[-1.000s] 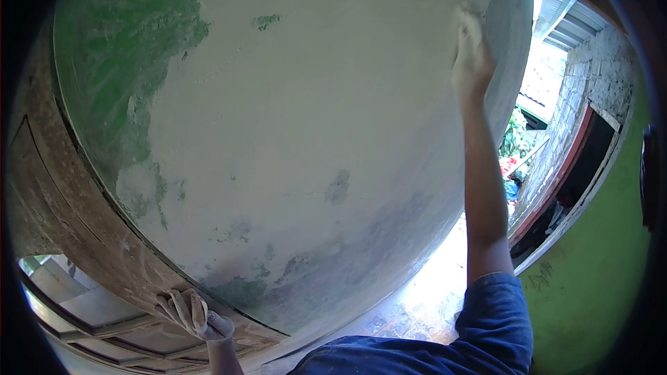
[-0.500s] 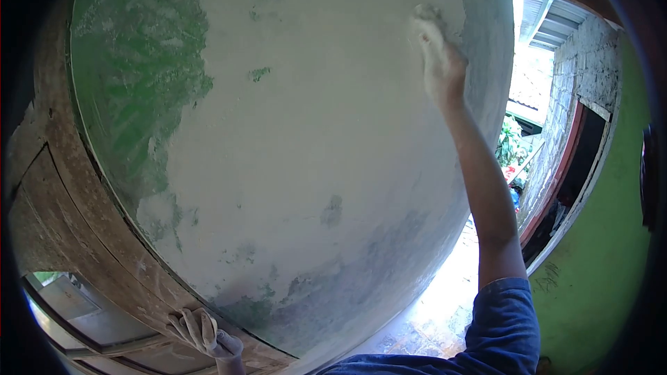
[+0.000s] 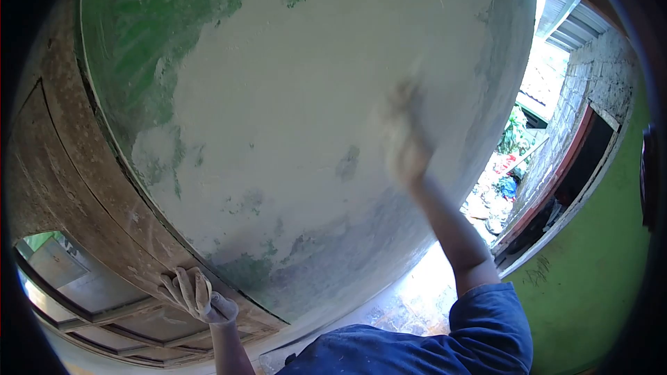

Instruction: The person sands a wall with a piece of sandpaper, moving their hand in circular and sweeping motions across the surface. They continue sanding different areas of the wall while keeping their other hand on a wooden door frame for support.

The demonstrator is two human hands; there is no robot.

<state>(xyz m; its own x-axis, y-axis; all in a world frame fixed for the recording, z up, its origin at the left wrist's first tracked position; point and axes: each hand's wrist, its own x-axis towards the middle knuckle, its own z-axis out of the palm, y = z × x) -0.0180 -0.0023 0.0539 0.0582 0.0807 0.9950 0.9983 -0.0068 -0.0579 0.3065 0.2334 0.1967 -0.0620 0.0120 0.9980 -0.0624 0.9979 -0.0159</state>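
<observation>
A wall [image 3: 299, 97] coated in pale grey-white over old green paint fills the middle of my view. My right hand [image 3: 406, 132], at the end of an outstretched arm, is over the pale right part of this wall, in a whitish glove. Motion smears its fingers, and I cannot tell whether anything is under them. Low on the left, my left hand [image 3: 198, 295] wears a dusty pale glove. Its fingers are extended and rest on the brown wooden frame [image 3: 111, 208] beside the wall's edge.
Below the left hand is a paned wooden window [image 3: 139, 323]. Past the wall's right edge, a bright opening shows plants [image 3: 513, 135] and a whitewashed block wall [image 3: 566, 125] with a dark red-framed doorway [image 3: 570, 173]. A green wall [image 3: 580, 271] stands at the far right.
My right hand has swept down and left across the wall and is now blurred. The left hand stays on the wooden frame. The whole view has shifted a little lower.
</observation>
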